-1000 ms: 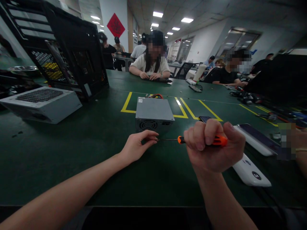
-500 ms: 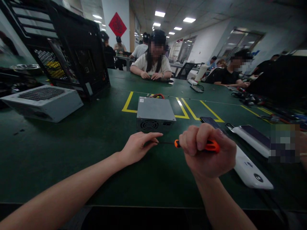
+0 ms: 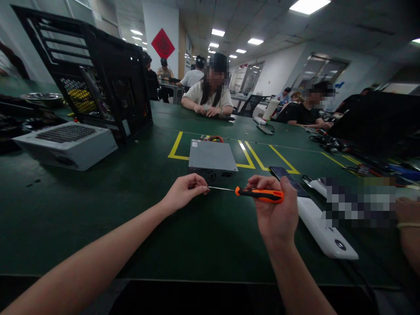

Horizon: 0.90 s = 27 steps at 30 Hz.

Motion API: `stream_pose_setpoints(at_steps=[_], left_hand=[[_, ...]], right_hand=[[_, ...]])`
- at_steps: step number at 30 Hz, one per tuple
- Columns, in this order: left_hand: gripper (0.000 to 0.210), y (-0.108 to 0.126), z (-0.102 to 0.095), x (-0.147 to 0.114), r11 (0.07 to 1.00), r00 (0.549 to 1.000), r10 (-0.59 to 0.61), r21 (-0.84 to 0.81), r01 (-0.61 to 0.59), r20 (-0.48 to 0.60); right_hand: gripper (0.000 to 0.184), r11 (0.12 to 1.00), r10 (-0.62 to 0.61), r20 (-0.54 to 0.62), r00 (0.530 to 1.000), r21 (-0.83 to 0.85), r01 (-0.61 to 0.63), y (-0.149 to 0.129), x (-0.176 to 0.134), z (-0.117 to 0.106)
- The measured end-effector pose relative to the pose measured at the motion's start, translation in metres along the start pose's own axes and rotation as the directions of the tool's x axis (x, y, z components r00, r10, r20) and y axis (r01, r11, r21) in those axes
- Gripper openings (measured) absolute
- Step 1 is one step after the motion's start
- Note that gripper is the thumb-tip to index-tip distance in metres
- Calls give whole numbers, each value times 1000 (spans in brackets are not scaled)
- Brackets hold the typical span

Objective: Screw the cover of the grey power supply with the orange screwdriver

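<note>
Above the near part of a green tabletop point(image 3: 197, 249), an orange-and-black screwdriver point(image 3: 260, 195) is held roughly level, its thin shaft pointed to the left. Its handle is grasped by the right hand point(image 3: 278, 214), laid across the fingers with the thumb at the butt end. The tip of the shaft is pinched between the thumb and fingertips of the left hand point(image 3: 185, 192); whether a small part is gripped there too cannot be told.

Just beyond the left hand, a grey computer power supply point(image 3: 212, 155) is set across a line of yellow tape point(image 3: 175, 145), its fan grille partly hidden by the fingers. Beside the right forearm, a white oblong device point(image 3: 323, 227) is laid, with a dark smartphone point(image 3: 288, 180) near its far end.

To the left, a second power supply point(image 3: 77, 153) is placed in front of a black computer case point(image 3: 136, 83), behind which a metal bowl point(image 3: 42, 99) is partly seen. At the far edge, a seat is taken by a person in a pale top point(image 3: 197, 89).
</note>
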State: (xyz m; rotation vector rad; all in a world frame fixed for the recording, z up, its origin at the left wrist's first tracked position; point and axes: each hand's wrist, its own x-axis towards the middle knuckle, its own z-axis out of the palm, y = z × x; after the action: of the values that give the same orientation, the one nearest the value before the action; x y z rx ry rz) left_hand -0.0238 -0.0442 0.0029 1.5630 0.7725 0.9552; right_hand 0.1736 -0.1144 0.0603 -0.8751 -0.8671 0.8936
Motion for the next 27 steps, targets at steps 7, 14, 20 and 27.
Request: stream_pose_setpoints(at_steps=[7,14,20,27], left_hand=[[16,5,-2,1,955,997,-68,-291,60,-18],[19,7,-1,-2,867,977,-184,-450,214,111],[18,7,-2,-3,807,968,-153,-540,239,200],[23,5,2,-2,798,960,-227,-534,280,163]], right_hand=[[23,926,341,108,934,-209,-314,7,-34,-33],[29,838,527,157,835,-260,-480,24,-77,-28],[25,774,632,196,749,-133,-618,30,-86,-14],[23,739,665,207,718,-40,-673,34,-85,-6]])
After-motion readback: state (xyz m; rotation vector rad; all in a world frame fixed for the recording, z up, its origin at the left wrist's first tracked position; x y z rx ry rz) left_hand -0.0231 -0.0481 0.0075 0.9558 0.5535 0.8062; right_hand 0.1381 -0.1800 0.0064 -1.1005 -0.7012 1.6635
